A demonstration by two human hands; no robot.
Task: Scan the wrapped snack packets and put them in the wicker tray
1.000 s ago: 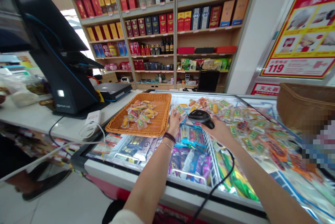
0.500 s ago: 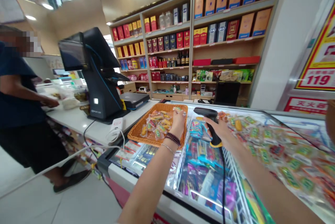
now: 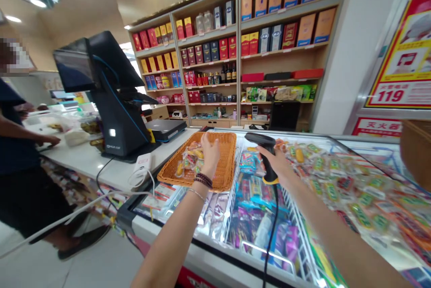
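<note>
My left hand (image 3: pixel 210 153) is over an orange wicker basket (image 3: pixel 227 162), its thumb and fingers apart, with nothing visible between them. Small wrapped snacks (image 3: pixel 189 160) lie in a pile under and beside it, towards the basket's left side; the hand hides some. My right hand (image 3: pixel 276 162) is wrapped round the handle of a black and yellow barcode scanner (image 3: pixel 260 139), with its cable (image 3: pixel 273 229) hanging down. The scanner is above the freezer (image 3: pixel 158 238), just right of the basket. More wrapped snacks (image 3: pixel 336 180) are spread over the glass to the right.
A checkout screen (image 3: pixel 101 63) and a flat scale (image 3: pixel 164 129) stand on the counter at left. A white power strip (image 3: pixel 143 162) trails a cable. Another person (image 3: pixel 16 144) stands at far left. Packaged ice creams fill a white wire basket (image 3: pixel 232 216) inside the freezer.
My left hand has moved left across the basket and opened; the wrapped snack seen in its fingers before is no longer there. My right hand keeps hold of the scanner. The view has shifted slightly.
</note>
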